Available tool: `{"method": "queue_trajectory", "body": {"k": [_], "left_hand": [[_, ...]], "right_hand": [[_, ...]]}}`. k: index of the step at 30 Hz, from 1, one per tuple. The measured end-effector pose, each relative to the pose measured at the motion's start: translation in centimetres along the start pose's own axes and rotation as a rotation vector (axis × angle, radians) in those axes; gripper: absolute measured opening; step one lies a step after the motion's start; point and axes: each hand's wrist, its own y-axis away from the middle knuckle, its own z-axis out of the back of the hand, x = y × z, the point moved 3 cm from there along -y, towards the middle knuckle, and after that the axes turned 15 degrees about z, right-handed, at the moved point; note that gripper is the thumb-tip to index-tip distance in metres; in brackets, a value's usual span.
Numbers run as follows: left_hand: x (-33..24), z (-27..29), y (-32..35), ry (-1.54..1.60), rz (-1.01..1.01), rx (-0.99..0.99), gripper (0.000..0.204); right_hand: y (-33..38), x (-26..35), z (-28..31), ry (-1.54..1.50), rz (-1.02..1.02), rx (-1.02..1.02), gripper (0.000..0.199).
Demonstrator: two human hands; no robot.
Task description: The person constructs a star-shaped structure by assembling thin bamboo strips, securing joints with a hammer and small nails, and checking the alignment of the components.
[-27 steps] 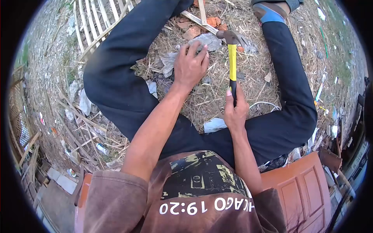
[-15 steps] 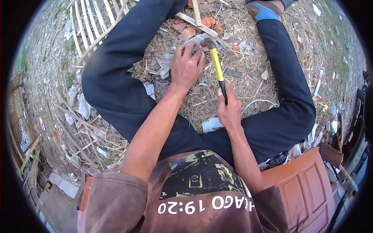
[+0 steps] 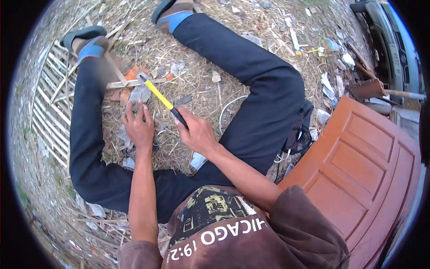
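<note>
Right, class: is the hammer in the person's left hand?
No, the right hand grips the hammer by the black end of its handle.

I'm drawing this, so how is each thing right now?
Hammer, held at a slant near the grey stone
Right hand, closed around the hammer
Left hand, fingers bent by the grey stone; grip unclear
Grey stone, lying on the ground
Slatted frame, lying on the ground
Panelled door, flat or leaning, unclear
Footwear, worn on both feet

Outdoor yard (image 3: 233, 33), straw-strewn ground (image 3: 204, 96), scattered litter (image 3: 328, 87), loose panelled door (image 3: 358, 166), slatted frame (image 3: 50, 130), vehicle (image 3: 392, 42) alongside
</note>
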Motion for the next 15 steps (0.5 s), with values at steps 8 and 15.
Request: {"method": "queue_trajectory", "body": {"k": [8, 15], "left_hand": [[-1.0, 0.5, -0.7, -0.063, -0.057, 0.092, 0.027], [-0.5, 0.6, -1.0, -0.131, -0.082, 0.114, 0.026]], "right_hand": [[0.5, -2.7, 1.6, 0.286, -0.241, -0.004, 0.051], [3.2, 4.1, 17.6, 0.286, 0.149, -0.589, 0.018]]}}
